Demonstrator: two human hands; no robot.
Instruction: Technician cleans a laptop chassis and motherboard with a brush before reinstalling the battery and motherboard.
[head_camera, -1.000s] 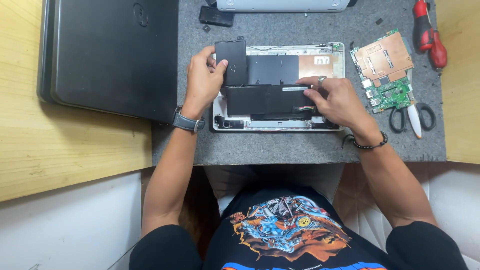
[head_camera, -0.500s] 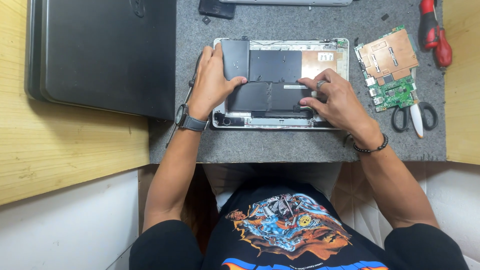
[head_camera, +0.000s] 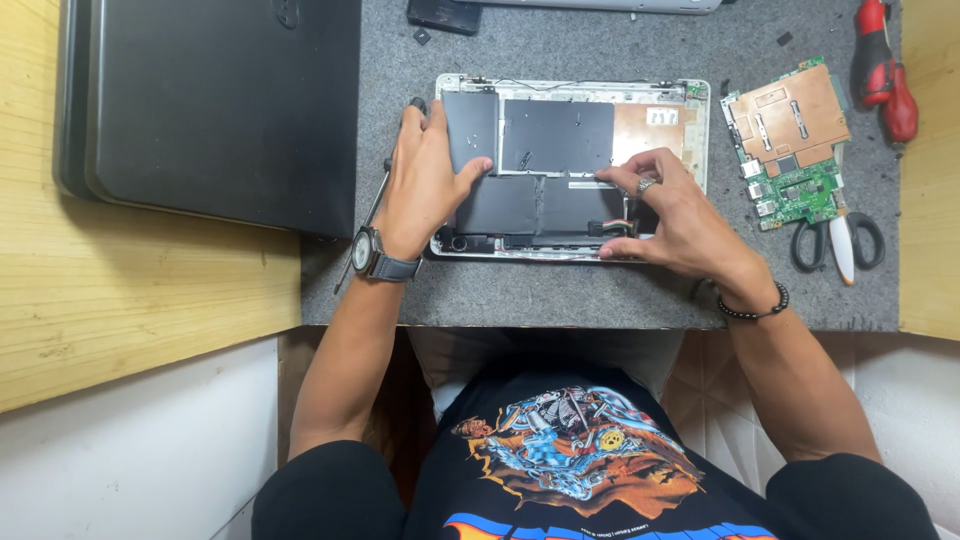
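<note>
The opened laptop base is kept flat on the grey surface, its black battery pack pressed by the left hand while the right hand is pinched around the cable end, seemingly to steady it.

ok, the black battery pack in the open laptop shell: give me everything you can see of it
The battery pack is flat, matte black and made of several rectangular cells in an L-like layout. It lies flat in the open silver laptop shell on the grey mat, filling most of the shell. The left hand rests on its left side with the thumb on the cells. The right hand has its fingertips at the right edge, near some coloured wires. I cannot tell whether it is fully seated.
</note>
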